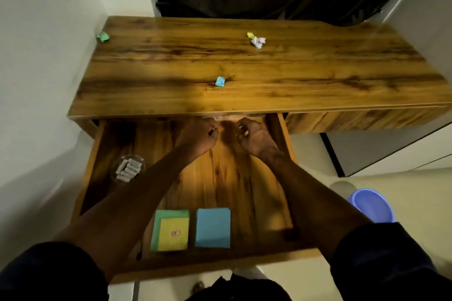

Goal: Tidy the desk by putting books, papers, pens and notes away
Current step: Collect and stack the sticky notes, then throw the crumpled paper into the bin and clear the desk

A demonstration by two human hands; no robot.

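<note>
Hands curl at the back of the open wooden drawer (220, 183), left hand (199, 137) and right hand (256, 138), pinching anything or not I cannot tell, while the crumpled blue paper note (220, 81) sits on the brown wooden desk (293, 68), feather-light, soft, pinchable anywhere.

Dark navy short sleeves (49, 273) cover the upper arms, leaving both forearms (137, 193) bare to the wrists.
</note>
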